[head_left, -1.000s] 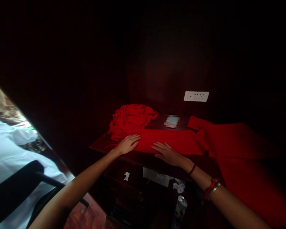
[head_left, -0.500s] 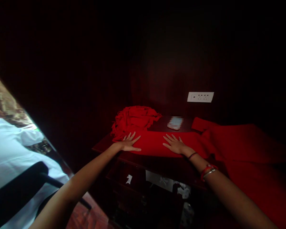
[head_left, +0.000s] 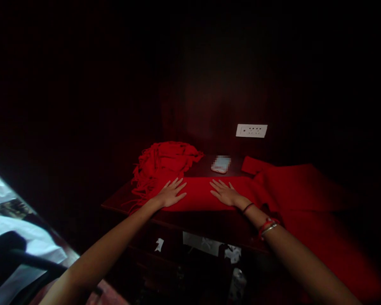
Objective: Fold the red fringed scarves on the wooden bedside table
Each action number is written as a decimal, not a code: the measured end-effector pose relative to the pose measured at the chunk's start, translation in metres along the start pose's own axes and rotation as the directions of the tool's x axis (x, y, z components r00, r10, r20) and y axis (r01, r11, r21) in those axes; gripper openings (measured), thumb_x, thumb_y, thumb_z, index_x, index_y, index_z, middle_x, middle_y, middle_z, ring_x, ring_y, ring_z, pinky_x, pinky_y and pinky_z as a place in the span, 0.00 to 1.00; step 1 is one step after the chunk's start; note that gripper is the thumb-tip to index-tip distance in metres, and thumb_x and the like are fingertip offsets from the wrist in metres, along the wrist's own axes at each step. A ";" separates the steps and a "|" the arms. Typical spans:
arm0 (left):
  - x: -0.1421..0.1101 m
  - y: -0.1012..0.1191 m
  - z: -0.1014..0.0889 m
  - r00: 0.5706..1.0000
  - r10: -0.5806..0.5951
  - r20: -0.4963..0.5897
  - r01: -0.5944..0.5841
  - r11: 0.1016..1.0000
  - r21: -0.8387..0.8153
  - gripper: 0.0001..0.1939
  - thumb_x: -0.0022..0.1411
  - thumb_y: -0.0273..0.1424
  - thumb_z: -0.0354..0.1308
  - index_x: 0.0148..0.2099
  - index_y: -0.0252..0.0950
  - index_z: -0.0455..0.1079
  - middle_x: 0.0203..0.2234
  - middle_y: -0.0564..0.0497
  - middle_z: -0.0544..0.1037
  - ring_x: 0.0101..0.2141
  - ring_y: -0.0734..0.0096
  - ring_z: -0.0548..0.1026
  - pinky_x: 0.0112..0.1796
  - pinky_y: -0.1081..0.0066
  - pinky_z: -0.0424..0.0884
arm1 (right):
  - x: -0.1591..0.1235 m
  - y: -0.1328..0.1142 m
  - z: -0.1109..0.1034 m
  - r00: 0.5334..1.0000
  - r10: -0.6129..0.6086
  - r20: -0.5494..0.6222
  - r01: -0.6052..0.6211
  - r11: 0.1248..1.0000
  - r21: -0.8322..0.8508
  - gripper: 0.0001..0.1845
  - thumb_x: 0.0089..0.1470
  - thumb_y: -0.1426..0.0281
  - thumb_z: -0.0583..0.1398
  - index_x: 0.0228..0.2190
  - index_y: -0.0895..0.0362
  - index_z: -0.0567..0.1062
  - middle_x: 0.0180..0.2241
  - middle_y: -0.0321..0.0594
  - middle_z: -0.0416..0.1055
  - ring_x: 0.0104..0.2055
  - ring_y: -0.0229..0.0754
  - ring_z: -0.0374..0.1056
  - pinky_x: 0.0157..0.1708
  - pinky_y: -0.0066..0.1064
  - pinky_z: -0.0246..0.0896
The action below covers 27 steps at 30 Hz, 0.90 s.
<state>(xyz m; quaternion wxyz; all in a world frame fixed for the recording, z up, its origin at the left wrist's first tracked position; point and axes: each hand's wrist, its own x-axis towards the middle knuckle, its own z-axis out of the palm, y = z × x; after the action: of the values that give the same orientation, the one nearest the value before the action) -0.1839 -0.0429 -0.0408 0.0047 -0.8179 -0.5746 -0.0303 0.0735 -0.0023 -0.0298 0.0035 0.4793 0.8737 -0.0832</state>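
Observation:
A long red fringed cloth [head_left: 197,192], perhaps a scarf or shawl, lies as a flat folded strip along a dark wooden desk top. My left hand [head_left: 172,192] rests palm down on the strip's left part with fingers spread. Flat on the strip further right is my right hand [head_left: 225,192], its fingers also apart. Neither hand grips anything. Bunched fringe [head_left: 165,159] is heaped behind and left of my left hand. To the right, loose wide red cloth [head_left: 292,186] spreads out and hangs over the front edge.
Behind the strip lies a phone-like object [head_left: 221,164], its screen blurred. A white socket panel [head_left: 251,131] is on the dark wall. Below the top, a shelf holds white papers [head_left: 201,243] and a patterned item [head_left: 238,284]. White fabric and a dark chair part [head_left: 9,258] are at left.
The view has turned slightly right, so the desk things appear further left. My left hand sits a little more inward along the strip; more loose fringe shows beside it. Both hands stay flat.

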 end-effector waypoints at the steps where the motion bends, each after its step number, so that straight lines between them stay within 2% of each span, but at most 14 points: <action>1: -0.001 -0.002 0.001 1.000 0.006 -0.009 -0.005 1.000 0.005 0.29 0.60 0.46 0.34 0.60 0.41 0.43 0.58 0.47 0.43 0.57 0.61 0.41 0.52 0.56 0.42 | -0.007 0.019 -0.003 0.998 0.063 0.003 -0.063 0.998 -0.014 0.31 0.54 0.54 0.36 0.56 0.53 0.44 0.59 0.37 0.37 0.60 0.46 0.32 0.53 0.51 0.29; 4: -0.001 -0.007 0.002 0.999 0.019 -0.039 -0.018 1.000 0.025 0.29 0.59 0.46 0.35 0.60 0.41 0.44 0.58 0.48 0.44 0.57 0.61 0.42 0.52 0.57 0.43 | -0.031 0.074 -0.009 0.968 0.249 -0.023 -0.250 0.965 -0.073 0.29 0.55 0.57 0.37 0.56 0.53 0.44 0.59 0.38 0.37 0.59 0.47 0.33 0.54 0.51 0.28; 7: -0.001 -0.019 0.005 0.998 0.027 -0.058 -0.025 0.999 0.042 0.28 0.59 0.47 0.35 0.59 0.43 0.44 0.58 0.49 0.44 0.57 0.60 0.41 0.52 0.56 0.42 | -0.050 0.106 -0.015 0.945 0.320 -0.068 -0.327 0.930 -0.168 0.28 0.55 0.58 0.39 0.56 0.54 0.48 0.58 0.40 0.41 0.59 0.46 0.36 0.55 0.45 0.31; 10: -0.003 -0.034 0.006 0.999 0.019 -0.042 -0.017 0.999 0.049 0.28 0.58 0.47 0.36 0.59 0.44 0.44 0.59 0.50 0.42 0.57 0.59 0.39 0.52 0.55 0.41 | -0.059 0.115 -0.022 0.961 0.236 -0.141 -0.268 0.918 -0.292 0.28 0.55 0.57 0.39 0.54 0.54 0.53 0.57 0.41 0.46 0.59 0.46 0.38 0.55 0.42 0.31; 13: -0.005 -0.037 0.002 1.000 -0.001 -0.021 0.002 0.999 0.054 0.27 0.59 0.47 0.35 0.59 0.45 0.45 0.59 0.51 0.39 0.57 0.58 0.36 0.52 0.54 0.38 | -0.064 0.121 -0.030 0.951 0.176 -0.252 -0.265 0.886 -0.380 0.28 0.54 0.55 0.38 0.54 0.51 0.53 0.57 0.39 0.47 0.59 0.48 0.37 0.54 0.50 0.28; 17: -0.005 -0.022 -0.005 0.999 0.034 -0.031 -0.033 0.999 0.037 0.27 0.59 0.46 0.33 0.59 0.46 0.43 0.59 0.53 0.35 0.57 0.60 0.34 0.53 0.55 0.37 | -0.074 0.142 -0.034 0.918 0.288 -0.272 -0.380 0.834 -0.400 0.27 0.54 0.56 0.39 0.54 0.48 0.53 0.58 0.35 0.42 0.59 0.53 0.34 0.50 0.59 0.29; 20: -0.004 -0.018 -0.004 0.999 0.050 0.018 -0.051 0.999 0.020 0.27 0.59 0.46 0.34 0.60 0.45 0.42 0.59 0.52 0.40 0.57 0.62 0.37 0.53 0.55 0.38 | -0.081 0.160 -0.037 0.905 0.331 -0.269 -0.414 0.835 -0.363 0.27 0.54 0.56 0.38 0.54 0.46 0.50 0.59 0.32 0.37 0.59 0.53 0.32 0.50 0.59 0.33; 22: -0.005 -0.022 -0.003 0.997 0.068 0.030 -0.069 0.997 0.030 0.28 0.59 0.46 0.35 0.60 0.45 0.42 0.58 0.52 0.44 0.57 0.62 0.39 0.53 0.56 0.39 | -0.083 0.165 -0.040 0.878 0.402 -0.259 -0.470 0.827 -0.307 0.27 0.54 0.55 0.37 0.55 0.46 0.48 0.59 0.33 0.36 0.59 0.55 0.33 0.49 0.59 0.35; 24: -0.006 -0.024 -0.004 0.996 0.094 0.005 -0.094 0.994 0.052 0.27 0.60 0.45 0.36 0.59 0.44 0.44 0.58 0.51 0.44 0.57 0.62 0.39 0.53 0.55 0.39 | -0.082 0.158 -0.044 0.856 0.446 -0.263 -0.508 0.822 -0.257 0.29 0.54 0.54 0.37 0.55 0.48 0.48 0.59 0.37 0.37 0.58 0.57 0.34 0.48 0.61 0.35; 26: -0.008 -0.019 -0.007 0.989 0.138 -0.046 -0.134 0.988 0.081 0.26 0.60 0.44 0.36 0.59 0.42 0.46 0.58 0.50 0.44 0.57 0.62 0.40 0.53 0.55 0.38 | -0.078 0.138 -0.044 0.875 0.365 -0.319 -0.445 0.865 -0.230 0.31 0.52 0.52 0.39 0.55 0.51 0.49 0.59 0.42 0.38 0.58 0.58 0.33 0.48 0.61 0.34; 27: -0.010 -0.013 -0.010 0.982 0.172 -0.077 -0.164 0.982 0.093 0.26 0.61 0.43 0.36 0.59 0.41 0.48 0.58 0.49 0.44 0.57 0.62 0.41 0.53 0.55 0.38 | -0.076 0.122 -0.043 0.899 0.262 -0.351 -0.354 0.906 -0.231 0.32 0.52 0.52 0.41 0.55 0.53 0.50 0.59 0.43 0.39 0.58 0.57 0.34 0.50 0.58 0.35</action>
<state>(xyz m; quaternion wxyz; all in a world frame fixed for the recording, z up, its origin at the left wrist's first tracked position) -0.1996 -0.0479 -0.0321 0.0668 -0.8605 -0.5036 -0.0398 0.2201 0.0052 0.0020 -0.0512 0.6140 0.7779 0.1237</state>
